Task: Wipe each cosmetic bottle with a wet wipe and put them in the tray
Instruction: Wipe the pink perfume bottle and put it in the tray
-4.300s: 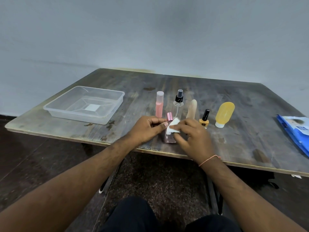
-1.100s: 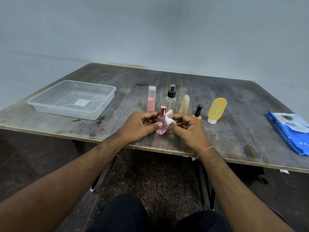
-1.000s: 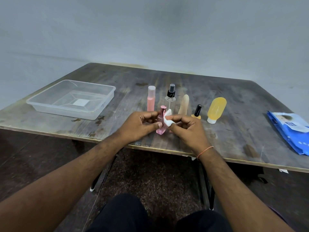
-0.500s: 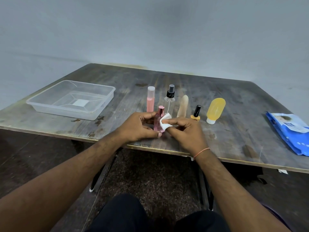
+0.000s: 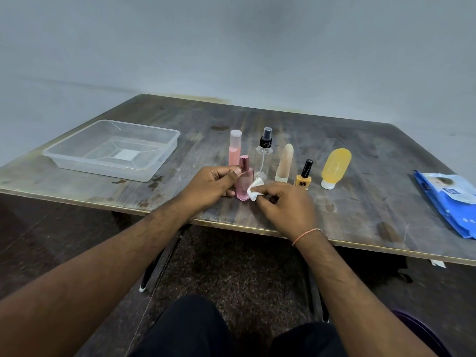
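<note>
The left hand [image 5: 210,188] grips a pink bottle [image 5: 244,182] upright on the bench [image 5: 360,202]; the right hand [image 5: 286,206] pinches a white wipe [image 5: 255,189] against its side.

light: dim, soft, even, source not visible | shadows: faint under the hands, dark below the table [image 5: 360,202] | glare: dull sheen on the tabletop's near edge | focus: centre sharp, forearms soft | distortion: wide-angle bowing at the table's edges; corners darken slightly
</note>
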Demonstrator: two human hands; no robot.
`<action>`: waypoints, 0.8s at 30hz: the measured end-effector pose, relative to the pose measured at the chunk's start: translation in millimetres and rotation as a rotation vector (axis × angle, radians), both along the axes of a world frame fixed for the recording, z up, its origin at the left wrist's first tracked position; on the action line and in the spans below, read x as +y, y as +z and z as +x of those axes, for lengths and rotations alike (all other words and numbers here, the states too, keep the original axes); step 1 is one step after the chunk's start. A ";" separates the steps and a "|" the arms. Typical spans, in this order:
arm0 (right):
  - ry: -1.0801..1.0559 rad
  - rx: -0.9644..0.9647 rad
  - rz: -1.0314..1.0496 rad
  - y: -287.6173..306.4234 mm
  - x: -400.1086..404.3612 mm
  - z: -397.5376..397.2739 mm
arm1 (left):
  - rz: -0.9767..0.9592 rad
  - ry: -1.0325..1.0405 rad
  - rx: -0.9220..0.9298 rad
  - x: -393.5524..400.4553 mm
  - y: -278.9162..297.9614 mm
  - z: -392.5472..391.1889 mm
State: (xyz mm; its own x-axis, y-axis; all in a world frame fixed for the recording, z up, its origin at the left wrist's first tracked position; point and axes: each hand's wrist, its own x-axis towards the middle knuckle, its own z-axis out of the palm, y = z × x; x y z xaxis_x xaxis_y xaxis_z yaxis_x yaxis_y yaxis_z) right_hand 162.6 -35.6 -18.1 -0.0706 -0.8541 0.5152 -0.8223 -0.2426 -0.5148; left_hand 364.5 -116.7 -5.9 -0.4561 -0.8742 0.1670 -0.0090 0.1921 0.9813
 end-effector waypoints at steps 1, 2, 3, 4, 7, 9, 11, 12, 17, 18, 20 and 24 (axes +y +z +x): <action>-0.005 -0.002 -0.011 0.2 0.9 0.6 | 0.010 0.014 0.006 -0.4 -0.5 -1.0; -0.001 -0.011 -0.021 0.6 1.9 1.0 | 0.014 0.023 0.005 -0.4 -0.8 -2.0; 0.010 -0.027 -0.032 0.9 2.6 1.2 | 0.013 0.030 -0.002 -0.7 -0.9 -2.3; 0.027 -0.044 -0.048 1.4 2.9 1.2 | 0.011 0.035 -0.008 -0.8 -0.9 -2.5; 0.079 -0.074 -0.088 0.7 1.6 0.5 | 0.018 0.038 0.000 1.0 0.2 -3.1; 0.122 -0.076 -0.098 -0.1 0.8 0.6 | 0.026 0.040 0.009 2.8 1.4 -4.1; 0.159 -0.060 -0.115 -0.7 1.4 1.3 | 0.041 0.021 0.032 4.4 2.6 -4.7; 0.174 -0.039 -0.136 -0.9 2.2 1.9 | 0.046 0.009 0.047 5.5 3.4 -4.8; 0.178 0.128 -0.218 -1.7 4.6 4.7 | 0.021 -0.001 0.045 6.8 3.6 -4.3; 0.180 0.148 -0.217 -2.2 5.5 5.1 | 0.015 0.004 0.041 6.5 3.2 -4.7; 0.190 0.205 -0.218 -3.1 7.8 6.2 | -0.005 0.025 0.020 5.8 2.4 -5.5; 0.185 0.260 -0.232 -3.1 10.1 7.7 | -0.009 0.013 0.034 7.2 3.3 -5.8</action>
State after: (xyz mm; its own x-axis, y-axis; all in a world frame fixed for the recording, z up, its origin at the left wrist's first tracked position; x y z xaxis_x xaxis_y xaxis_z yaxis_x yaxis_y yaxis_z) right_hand 170.3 -25.5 -21.2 0.2322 -0.6989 0.6765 -0.8493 -0.4847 -0.2092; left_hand 358.7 -109.4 -2.6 -0.4387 -0.8783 0.1900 0.0216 0.2011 0.9793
